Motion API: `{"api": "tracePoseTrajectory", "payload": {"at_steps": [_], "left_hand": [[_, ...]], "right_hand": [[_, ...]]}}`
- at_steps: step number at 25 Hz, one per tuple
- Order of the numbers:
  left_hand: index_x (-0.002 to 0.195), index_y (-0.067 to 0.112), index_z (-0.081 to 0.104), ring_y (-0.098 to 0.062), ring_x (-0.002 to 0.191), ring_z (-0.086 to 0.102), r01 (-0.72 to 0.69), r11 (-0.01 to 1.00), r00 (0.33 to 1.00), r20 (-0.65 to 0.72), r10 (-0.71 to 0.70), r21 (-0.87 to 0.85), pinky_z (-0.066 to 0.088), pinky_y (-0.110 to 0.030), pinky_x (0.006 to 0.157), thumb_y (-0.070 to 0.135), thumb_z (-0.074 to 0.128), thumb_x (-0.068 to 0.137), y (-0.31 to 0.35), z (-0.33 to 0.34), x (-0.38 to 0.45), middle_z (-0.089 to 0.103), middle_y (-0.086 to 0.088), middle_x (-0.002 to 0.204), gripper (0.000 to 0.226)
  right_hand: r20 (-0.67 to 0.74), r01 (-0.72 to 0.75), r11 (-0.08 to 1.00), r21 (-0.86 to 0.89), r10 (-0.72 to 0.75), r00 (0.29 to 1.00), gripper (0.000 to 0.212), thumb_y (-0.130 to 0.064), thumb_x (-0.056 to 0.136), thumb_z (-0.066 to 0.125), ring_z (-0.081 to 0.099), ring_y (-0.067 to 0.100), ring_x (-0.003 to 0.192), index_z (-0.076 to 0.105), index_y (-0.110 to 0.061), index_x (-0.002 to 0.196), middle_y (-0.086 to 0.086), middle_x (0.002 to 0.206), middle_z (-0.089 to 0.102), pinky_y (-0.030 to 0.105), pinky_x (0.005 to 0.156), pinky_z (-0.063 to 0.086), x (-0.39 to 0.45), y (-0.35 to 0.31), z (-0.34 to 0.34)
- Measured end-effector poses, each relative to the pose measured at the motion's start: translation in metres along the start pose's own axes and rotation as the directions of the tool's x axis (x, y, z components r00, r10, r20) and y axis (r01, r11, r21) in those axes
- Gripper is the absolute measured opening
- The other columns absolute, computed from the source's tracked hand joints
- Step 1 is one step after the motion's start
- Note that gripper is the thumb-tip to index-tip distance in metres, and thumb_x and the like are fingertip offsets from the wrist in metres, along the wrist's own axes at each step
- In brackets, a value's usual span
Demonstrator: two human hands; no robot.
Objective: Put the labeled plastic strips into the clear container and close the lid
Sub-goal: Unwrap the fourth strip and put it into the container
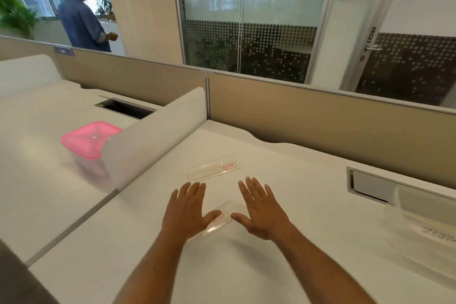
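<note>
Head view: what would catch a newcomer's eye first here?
Two open hands, the left hand and right hand, spread flat over the white desk, with one labeled strip between them and another strip just beyond. The pink-lidded container sits on the neighbouring desk to the left, lid on.

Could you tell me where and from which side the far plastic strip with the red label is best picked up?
Probably by pinching its long edges near the bare middle of the far strip, coming from above: it lies flat on the desk, clear of both open hands.
</note>
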State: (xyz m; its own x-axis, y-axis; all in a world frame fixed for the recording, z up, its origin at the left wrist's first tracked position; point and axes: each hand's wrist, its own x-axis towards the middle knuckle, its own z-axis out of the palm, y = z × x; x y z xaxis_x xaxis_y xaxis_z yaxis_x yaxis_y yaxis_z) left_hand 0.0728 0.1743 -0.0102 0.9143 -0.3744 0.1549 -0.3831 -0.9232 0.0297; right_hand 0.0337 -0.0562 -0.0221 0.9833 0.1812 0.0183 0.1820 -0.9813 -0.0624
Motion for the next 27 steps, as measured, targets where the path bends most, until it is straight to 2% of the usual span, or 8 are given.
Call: {"api": "tracePoseTrajectory", "payload": {"at_steps": [2,5,9,12,15,22,24,27], "left_hand": [[0.136,0.020,0.047,-0.021,0.124,0.049,-0.043,0.999,0.999,0.011,0.043,-0.018,0.048,-0.038,0.091,0.073,0.043,0.079,-0.007,0.006,-0.004,0.057,0.003,0.135,0.077],[0.126,0.029,0.053,-0.017,0.106,0.057,-0.072,0.997,0.996,0.060,0.073,-0.014,0.049,-0.034,0.075,0.061,0.049,0.081,-0.011,0.014,-0.008,0.066,0.010,0.114,0.056],[0.108,0.028,0.062,-0.018,0.087,0.065,-0.097,0.995,0.990,0.098,0.098,-0.009,0.047,-0.031,0.067,0.048,0.047,0.084,-0.014,0.020,-0.006,0.069,0.008,0.096,0.035],[0.098,0.024,0.065,-0.022,0.082,0.066,-0.120,0.993,0.988,0.100,0.118,0.006,0.046,-0.031,0.065,0.040,0.044,0.087,-0.013,0.021,-0.003,0.070,0.004,0.090,0.029],[0.092,0.021,0.065,-0.025,0.079,0.065,-0.178,0.983,0.980,0.098,0.173,0.042,0.039,-0.030,0.058,0.037,0.044,0.089,-0.008,0.019,-0.003,0.068,0.002,0.087,0.027],[0.089,0.018,0.065,-0.024,0.081,0.064,-0.252,0.967,0.968,0.012,0.252,0.035,0.035,-0.028,0.056,0.032,0.045,0.093,0.020,0.006,0.003,0.068,0.002,0.088,0.025],[0.087,0.018,0.067,-0.024,0.079,0.064,-0.266,0.964,0.963,-0.035,0.267,0.012,0.037,-0.028,0.056,0.030,0.049,0.092,0.034,0.001,0.007,0.069,0.001,0.085,0.023],[0.075,0.017,0.067,-0.024,0.070,0.063,-0.261,0.964,0.961,-0.106,0.255,-0.048,0.036,-0.027,0.052,0.026,0.059,0.088,0.060,-0.007,0.014,0.067,0.001,0.073,0.017]], "right_hand": [[0.033,0.038,0.999,0.014,-0.039,0.999,0.080,-0.066,0.094,0.023,-0.013,0.021,0.150,-0.009,-0.023,0.154,0.002,0.163,-0.013,0.043,0.120,-0.005,0.011,-0.010,0.008],[0.058,0.090,0.995,0.040,-0.093,0.994,0.070,-0.050,0.099,0.037,0.007,0.022,0.151,0.006,-0.021,0.155,0.002,0.164,0.006,0.043,0.120,0.016,0.023,-0.024,0.014],[0.032,0.141,0.990,0.024,-0.141,0.989,0.041,-0.028,0.098,0.048,0.047,0.027,0.128,0.042,-0.017,0.137,0.005,0.142,0.048,0.044,0.091,0.052,0.030,-0.036,0.018],[-0.006,0.106,0.994,-0.020,-0.106,0.994,0.020,-0.015,0.093,0.050,0.060,0.027,0.097,0.051,-0.016,0.113,0.004,0.111,0.061,0.040,0.068,0.052,0.030,-0.039,0.019],[-0.023,0.094,0.993,-0.068,-0.095,0.995,0.009,-0.010,0.091,0.048,0.060,0.029,0.084,0.051,-0.015,0.098,0.006,0.095,0.061,0.037,0.057,0.039,0.027,-0.038,0.016],[-0.191,0.059,0.989,-0.133,-0.083,0.978,0.023,-0.009,0.064,0.078,0.057,0.019,0.054,0.058,-0.019,0.070,-0.003,0.061,0.060,0.026,0.038,0.037,0.004,-0.015,-0.001],[-0.273,0.018,0.997,-0.079,-0.040,0.961,0.018,-0.012,0.069,0.077,0.060,0.018,0.062,0.063,-0.020,0.076,-0.005,0.067,0.064,0.027,0.041,0.044,-0.003,-0.002,-0.008],[-0.372,-0.054,0.990,0.131,0.100,0.923,0.030,-0.026,0.087,0.063,0.064,0.019,0.101,0.063,-0.021,0.117,-0.003,0.111,0.070,0.034,0.071,0.058,-0.018,0.022,-0.015]]}}
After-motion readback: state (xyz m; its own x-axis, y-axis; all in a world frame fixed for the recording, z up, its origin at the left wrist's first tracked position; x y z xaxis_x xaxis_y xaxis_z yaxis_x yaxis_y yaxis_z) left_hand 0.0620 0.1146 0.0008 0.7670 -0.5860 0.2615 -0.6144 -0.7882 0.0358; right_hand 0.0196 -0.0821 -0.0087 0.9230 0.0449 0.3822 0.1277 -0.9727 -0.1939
